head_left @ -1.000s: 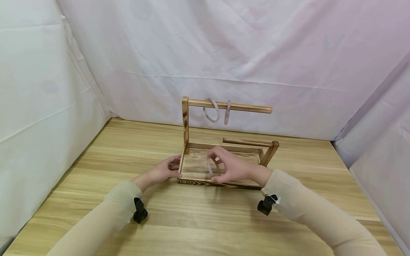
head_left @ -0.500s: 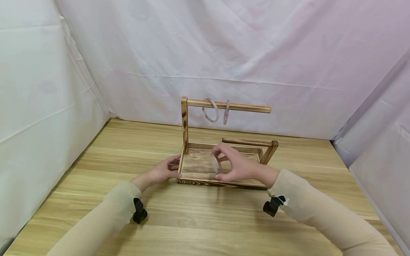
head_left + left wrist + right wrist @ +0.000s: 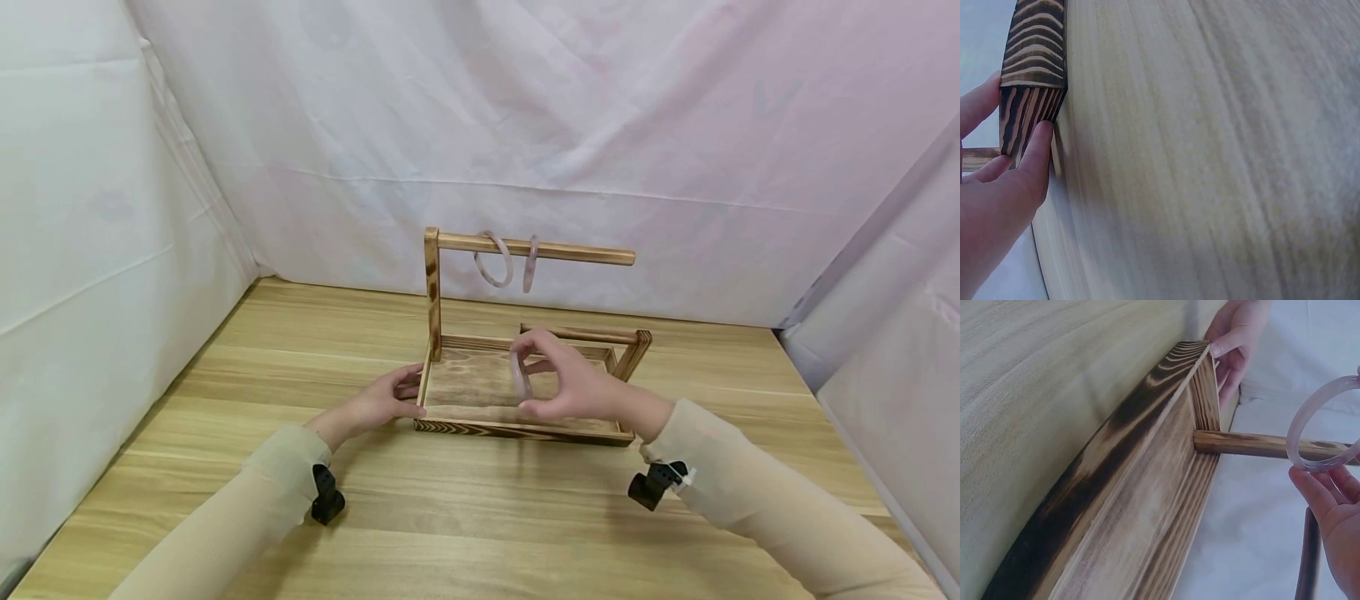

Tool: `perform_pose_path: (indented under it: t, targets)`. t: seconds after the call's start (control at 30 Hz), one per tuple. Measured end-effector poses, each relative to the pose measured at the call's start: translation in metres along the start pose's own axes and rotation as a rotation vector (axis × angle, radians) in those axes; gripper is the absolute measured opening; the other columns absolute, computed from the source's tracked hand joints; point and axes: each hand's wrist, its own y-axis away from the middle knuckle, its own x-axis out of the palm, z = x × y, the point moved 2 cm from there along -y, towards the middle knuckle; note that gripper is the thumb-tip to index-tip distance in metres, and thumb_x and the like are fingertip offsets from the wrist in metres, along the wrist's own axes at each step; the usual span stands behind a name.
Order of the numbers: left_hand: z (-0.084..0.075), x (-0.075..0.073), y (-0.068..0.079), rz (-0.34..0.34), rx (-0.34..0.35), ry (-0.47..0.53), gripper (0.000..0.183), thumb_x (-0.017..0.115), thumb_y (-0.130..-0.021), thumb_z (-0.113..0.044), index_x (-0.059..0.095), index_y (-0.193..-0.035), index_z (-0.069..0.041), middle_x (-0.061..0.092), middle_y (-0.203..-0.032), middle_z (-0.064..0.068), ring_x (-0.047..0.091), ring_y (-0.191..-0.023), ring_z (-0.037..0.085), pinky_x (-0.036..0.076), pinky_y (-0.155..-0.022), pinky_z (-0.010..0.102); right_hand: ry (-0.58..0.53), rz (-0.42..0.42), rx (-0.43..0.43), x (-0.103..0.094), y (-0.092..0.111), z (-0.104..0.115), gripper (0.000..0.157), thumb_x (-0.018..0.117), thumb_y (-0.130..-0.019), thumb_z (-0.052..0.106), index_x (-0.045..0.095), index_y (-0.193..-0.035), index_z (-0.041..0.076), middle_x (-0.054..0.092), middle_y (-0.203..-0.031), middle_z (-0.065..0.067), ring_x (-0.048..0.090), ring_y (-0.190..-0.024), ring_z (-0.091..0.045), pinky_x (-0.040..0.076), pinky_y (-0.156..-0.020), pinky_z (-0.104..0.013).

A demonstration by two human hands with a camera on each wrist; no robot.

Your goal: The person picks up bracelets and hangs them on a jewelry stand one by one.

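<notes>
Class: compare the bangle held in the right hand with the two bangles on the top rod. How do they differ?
The held bangle is pinched by the right hand above the tray; the hanging bangles dangle from the top rod, untouched. The held one sits low, the others high. All are pale pink rings.

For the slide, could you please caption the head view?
Right hand holds a pale bangle over the wooden stand's tray; left hand steadies its corner.
</notes>
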Motion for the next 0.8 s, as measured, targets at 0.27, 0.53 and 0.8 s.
perform_pose_path:
  t: [0.27,0.53,0.8]
  targets:
    - [0.001,-0.001,0.0,0.007,0.007,0.004,0.082,0.063,-0.086,-0.001,0.01,-0.148,0.004,0.023,-0.149,0.03,0.029,-0.136,0.044,0.033,-0.11,0.05,0.042,-0.046,0.053,-0.01,0.006,0.001,0.059,0.075,-0.075,0.007,0.043,-0.125,0.006,0.047,-0.123,-0.01,0.051,-0.115,-0.025,0.047,-0.099,-0.039]
    - [0.001,-0.001,0.0,0.002,0.005,0.01,0.081,0.063,-0.085,-0.001,0.012,-0.148,0.003,0.024,-0.148,0.03,0.031,-0.135,0.044,0.038,-0.107,0.047,-0.005,-0.086,0.05,-0.017,0.009,0.001,0.06,0.073,-0.073,-0.001,0.043,-0.124,0.001,0.047,-0.123,-0.013,0.049,-0.117,-0.026,0.047,-0.1,-0.037]
    - [0.0,0.0,0.0,0.001,0.004,0.016,0.082,0.064,-0.085,0.0,0.012,-0.148,0.004,0.024,-0.148,0.03,0.031,-0.135,0.044,0.038,-0.107,0.046,0.006,-0.123,0.054,-0.027,0.013,0.0,0.06,0.073,-0.075,-0.001,0.041,-0.125,-0.004,0.048,-0.124,-0.018,0.05,-0.116,-0.029,0.049,-0.097,-0.037]
